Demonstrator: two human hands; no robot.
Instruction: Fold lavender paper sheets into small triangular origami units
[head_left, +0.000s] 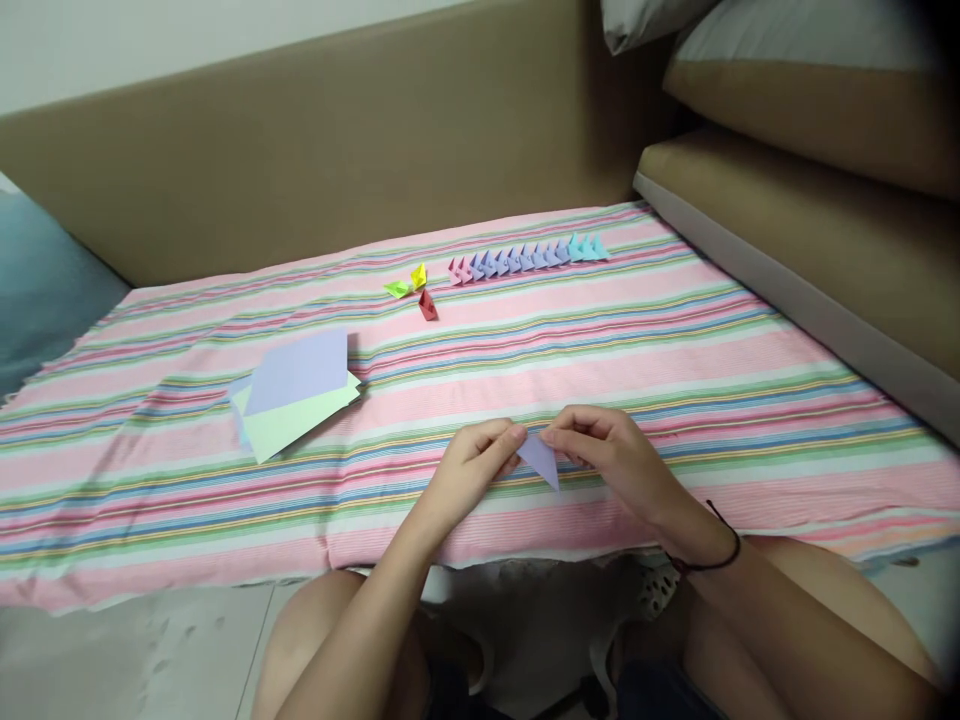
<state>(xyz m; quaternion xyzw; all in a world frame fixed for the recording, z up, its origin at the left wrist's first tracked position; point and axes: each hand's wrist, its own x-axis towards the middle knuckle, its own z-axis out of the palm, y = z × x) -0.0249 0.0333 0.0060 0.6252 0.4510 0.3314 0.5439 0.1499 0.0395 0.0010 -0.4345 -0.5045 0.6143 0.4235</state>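
Lilac paper [541, 461], between left grip [472, 458] and right grip [616, 450]

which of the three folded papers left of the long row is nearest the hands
The red piece; the yellow piece and green piece both lie farther back from the left hand and right hand.

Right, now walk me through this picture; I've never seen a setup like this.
There is no machine here: it is one person's bare hands, seen from a camera worn on the head, looking forward and down. The left hand and right hand pinch a small folded lilac paper between them. A striped cloth covers the surface. On it, to the left, lie loose lilac and pale green sheets. Farther back sit a row of small folded pieces, pink, lilac and light blue, and three separate ones: green, yellow and red.
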